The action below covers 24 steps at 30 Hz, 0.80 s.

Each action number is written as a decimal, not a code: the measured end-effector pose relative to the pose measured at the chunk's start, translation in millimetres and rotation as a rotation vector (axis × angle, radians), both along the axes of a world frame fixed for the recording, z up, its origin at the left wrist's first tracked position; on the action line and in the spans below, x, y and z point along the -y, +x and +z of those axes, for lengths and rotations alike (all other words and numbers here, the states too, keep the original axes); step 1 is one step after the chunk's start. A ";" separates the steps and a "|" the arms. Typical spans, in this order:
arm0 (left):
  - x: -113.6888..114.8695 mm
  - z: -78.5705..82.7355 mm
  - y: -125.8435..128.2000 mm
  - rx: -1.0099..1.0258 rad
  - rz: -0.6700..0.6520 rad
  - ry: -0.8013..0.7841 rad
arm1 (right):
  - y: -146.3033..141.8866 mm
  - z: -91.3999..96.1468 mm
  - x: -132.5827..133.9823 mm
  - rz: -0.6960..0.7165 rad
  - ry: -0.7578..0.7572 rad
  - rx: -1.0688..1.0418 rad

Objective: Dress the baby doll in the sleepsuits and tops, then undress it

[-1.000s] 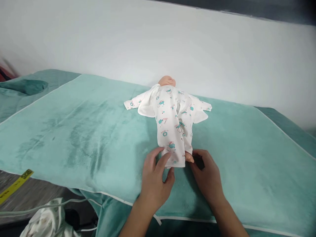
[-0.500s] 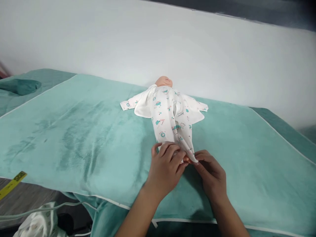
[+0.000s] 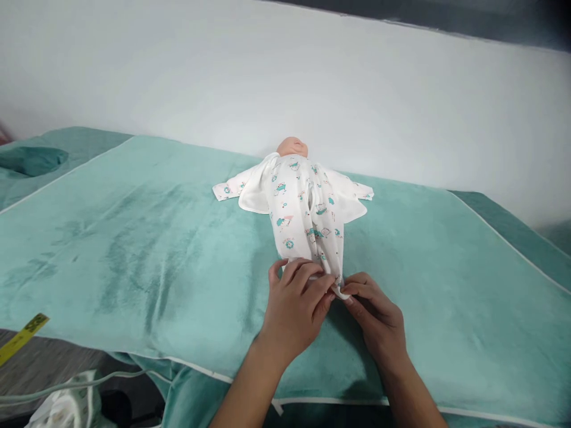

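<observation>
A baby doll [image 3: 292,146] lies on its back, its head at the wall and its feet toward me. It wears a white garment [image 3: 306,208] printed with small teal and pink figures, and a matching top whose sleeve [image 3: 228,189] spreads out to the side. My left hand [image 3: 294,306] is wrapped over the lower end of the garment's legs, fingers curled round the cloth. Between thumb and fingers, my right hand [image 3: 379,312] pinches the hem of the leg on the right. The doll's feet are hidden by cloth and fingers.
A teal plush cover [image 3: 147,249] with white edging spreads under the doll, against a white wall [image 3: 267,77]. At the lower left are a yellow tag strip [image 3: 22,339], a pale cable [image 3: 89,383] and a bundle of white cloth [image 3: 66,407] below the edge.
My right hand has drawn slightly left, closer to my left hand, with the hem in its pinch. The toes that showed between my hands are now covered. The view has shifted slightly.
</observation>
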<state>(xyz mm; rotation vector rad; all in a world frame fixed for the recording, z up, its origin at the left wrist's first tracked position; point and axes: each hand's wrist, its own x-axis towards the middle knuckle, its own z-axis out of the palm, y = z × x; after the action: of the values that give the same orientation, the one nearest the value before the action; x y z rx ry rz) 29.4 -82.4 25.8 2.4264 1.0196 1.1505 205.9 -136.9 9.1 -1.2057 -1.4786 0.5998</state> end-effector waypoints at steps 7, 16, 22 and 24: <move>0.9 -3.1 1.5 0.033 0.002 0.049 | 0.0 -1.0 -0.9 0.012 0.023 0.125; 2.1 -6.2 1.3 0.109 0.021 0.037 | -2.1 -3.5 -2.9 0.033 0.052 0.123; 2.2 -8.4 2.7 0.138 0.025 0.065 | -2.1 -5.0 -2.9 0.046 0.030 0.057; 3.0 -8.2 2.4 0.159 0.028 0.068 | -1.8 -4.9 -2.0 0.055 0.024 0.007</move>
<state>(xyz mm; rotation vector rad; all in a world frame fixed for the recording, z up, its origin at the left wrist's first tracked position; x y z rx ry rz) 31.8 -85.4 17.6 2.3333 0.9836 1.3845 204.1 -134.9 4.1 -1.1530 -1.5252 0.6141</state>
